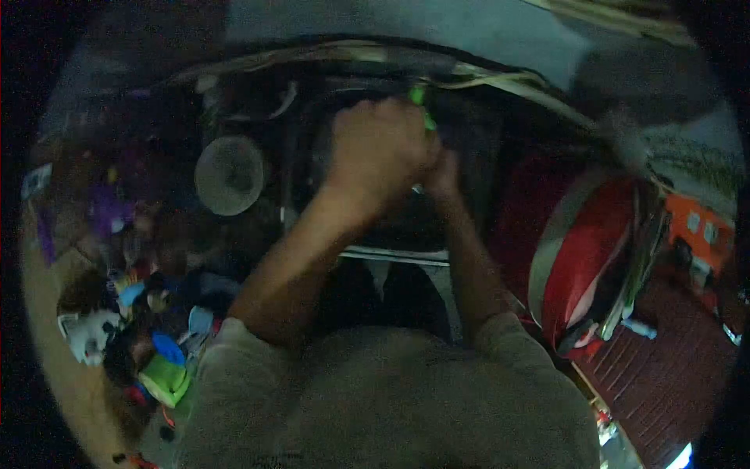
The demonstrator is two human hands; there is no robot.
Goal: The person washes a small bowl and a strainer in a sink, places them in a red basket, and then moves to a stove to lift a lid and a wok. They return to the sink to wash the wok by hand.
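Observation:
My two hands are together over a dark, flat-looking surface [391, 227] with a pale front edge. My left hand [381, 144] is closed in a fist, knuckles up. Against its right side presses my right hand [445, 173], lower and partly covered, its fingers curled. A bright green object [419, 95] pokes out at the far side of the left fist; most of it is hidden by the fingers, so its kind does not show. A small pale glint appears below the hands. Blur and dim light hide finger detail.
A round, pale, translucent-looking item [229, 176] lies left of the hands. Further left is a clutter of small coloured things, including a lime-green piece [166, 379]. On the right stands a red bag [586, 258] with a grey stripe, near an orange item [695, 223].

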